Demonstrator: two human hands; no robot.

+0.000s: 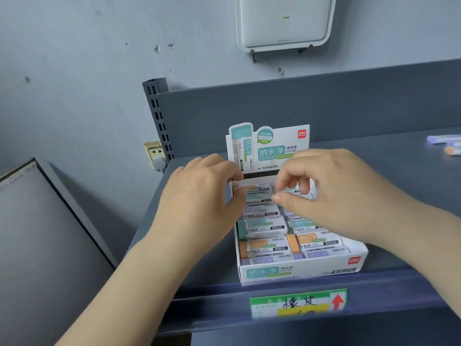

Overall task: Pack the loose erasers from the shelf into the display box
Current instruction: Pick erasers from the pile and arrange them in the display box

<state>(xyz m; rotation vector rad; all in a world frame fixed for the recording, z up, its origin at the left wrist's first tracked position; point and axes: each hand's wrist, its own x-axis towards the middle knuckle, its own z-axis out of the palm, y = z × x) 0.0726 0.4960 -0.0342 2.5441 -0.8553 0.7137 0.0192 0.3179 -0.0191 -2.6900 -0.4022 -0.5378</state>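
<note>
- display box (pixel 299 270): white printed cardboard tray, rectangular, upright header card at back, sits on dark grey matte metal shelf (pixel 199 278) near its front lip
- packed erasers (pixel 265 227): small rectangular blocks in glossy paper sleeves, lying flat in two columns inside the box; ends show teal, orange, lilac
- left hand (pixel 202 196): over back-left corner of box, fingers (pixel 237 174) curled, thumb and forefinger pinching at the box's rear-left rim area; blurred, cannot tell if an eraser is held or just the card edge
- right hand (pixel 331 191): over back-right part of box, fingers bent loosely, thumb tip stretched toward the left hand, just above the erasers in the rear rows; cannot tell if it grips anything
- both hands close together, fingertips nearly meeting above the rear of the tray
- loose erasers (pixel 444 143): lilac one and orange one, lying on shelf far to the right of the right fingers, well apart from box
- shelf label (pixel 298 304): green/yellow paper tag with red arrow in the front rail, below the box
- wall (pixel 74 71): grey, scuffed paint; white rounded plastic device (pixel 284 21) mounted above
</note>
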